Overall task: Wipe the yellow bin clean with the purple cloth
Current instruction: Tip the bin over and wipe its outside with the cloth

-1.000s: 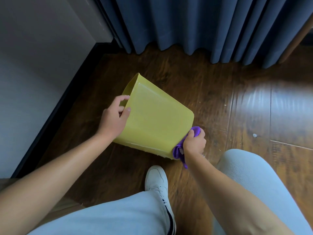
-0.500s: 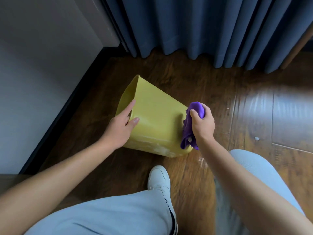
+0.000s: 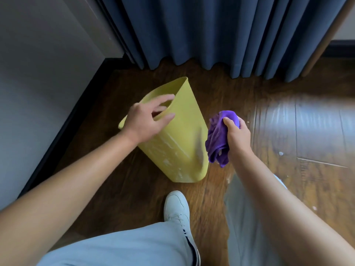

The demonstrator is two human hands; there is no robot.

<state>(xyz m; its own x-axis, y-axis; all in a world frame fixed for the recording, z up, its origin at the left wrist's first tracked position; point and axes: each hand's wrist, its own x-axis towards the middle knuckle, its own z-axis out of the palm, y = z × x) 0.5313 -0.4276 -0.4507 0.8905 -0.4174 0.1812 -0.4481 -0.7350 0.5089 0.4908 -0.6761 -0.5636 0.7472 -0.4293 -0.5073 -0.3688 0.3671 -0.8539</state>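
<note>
The yellow bin (image 3: pixel 180 143) stands tilted on the wooden floor, its open mouth facing up and to the left. White smears mark its near wall toward the base. My left hand (image 3: pixel 146 121) holds the rim, thumb on the outer wall and fingers reaching into the opening; it is motion-blurred. My right hand (image 3: pixel 237 137) grips the bunched purple cloth (image 3: pixel 217 139) just right of the bin's side. I cannot tell whether the cloth touches the bin.
Blue curtains (image 3: pixel 221 35) hang behind the bin. A grey wall with a dark baseboard (image 3: pixel 63 120) runs along the left. My white shoe (image 3: pixel 176 206) and light trouser legs are right below the bin. White specks dot the floor (image 3: pixel 288 131) at the right.
The bin has swung so its mouth now shows. My left hand shifted from the side wall to the rim. My right hand drew the cloth off the bin's wall to its right side.
</note>
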